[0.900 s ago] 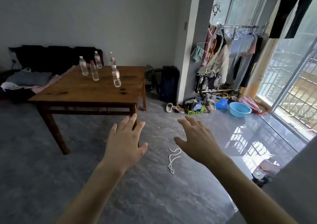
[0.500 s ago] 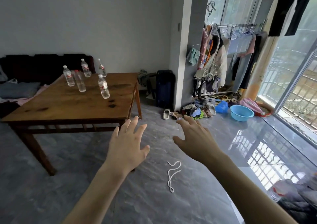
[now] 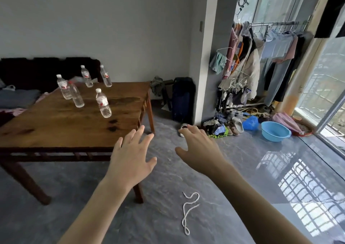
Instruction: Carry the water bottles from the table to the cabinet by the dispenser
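Observation:
Several clear water bottles with red-and-white labels stand upright on a brown wooden table (image 3: 56,127) at the left. The nearest bottle (image 3: 103,103) stands toward the table's middle, and the others (image 3: 74,94) cluster behind it near the far edge. My left hand (image 3: 130,157) is stretched out with spread fingers over the table's near right corner and holds nothing. To its right, my right hand (image 3: 199,148) hovers above the floor, fingers straight, also holding nothing. Neither hand touches a bottle. No cabinet or dispenser is in view.
A white cord (image 3: 188,210) lies on the grey floor in front of me. A dark sofa (image 3: 28,75) stands behind the table. At the right are a clothes rack (image 3: 261,64), shoes, a blue basin (image 3: 274,131) and a dark suitcase (image 3: 183,99) by the pillar.
The table and bottles have grown larger and shifted left and down in view as I come closer. Both hands stay outstretched and open.

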